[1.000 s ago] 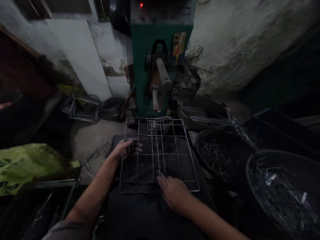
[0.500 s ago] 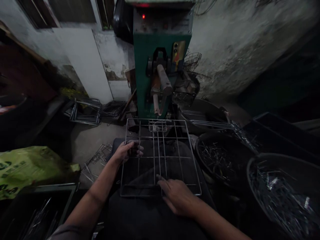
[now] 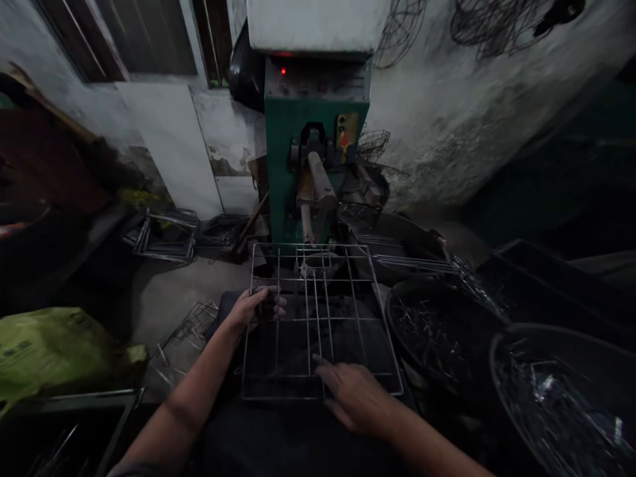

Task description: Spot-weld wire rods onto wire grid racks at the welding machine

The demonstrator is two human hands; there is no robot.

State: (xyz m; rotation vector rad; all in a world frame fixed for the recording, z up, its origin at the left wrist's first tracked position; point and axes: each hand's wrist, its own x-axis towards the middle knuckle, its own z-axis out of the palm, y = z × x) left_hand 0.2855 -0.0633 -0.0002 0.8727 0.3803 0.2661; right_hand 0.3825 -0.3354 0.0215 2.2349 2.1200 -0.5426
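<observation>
A rectangular wire rack (image 3: 338, 319) of thin crossed metal rods lies tilted in front of me, above my dark-clothed lap. My left hand (image 3: 254, 309) is closed around its left side rod, with the thumb on top. At the near edge, my right hand (image 3: 348, 391) grips the rods right of the middle, fingers partly hidden beneath. The rack's far edge, with a small rectangular wire piece at its middle, reaches under the electrode arms (image 3: 322, 182) of a green machine (image 3: 282, 179). Whether the rack touches the lower electrode, I cannot tell.
To the right stand round tubs (image 3: 501, 391) of loose metal pieces, with long rods (image 3: 415, 264) laid across another tub. Wire frames (image 3: 166, 235) lie on the floor at the left. A yellow-green bag (image 3: 44, 351) and a dark crate (image 3: 124, 417) stand nearer on that side.
My view has tilted up, so the machine sits lower in the picture. Both hands keep their hold on the rack, which stays nearly in place, its far edge slightly nearer the electrodes.
</observation>
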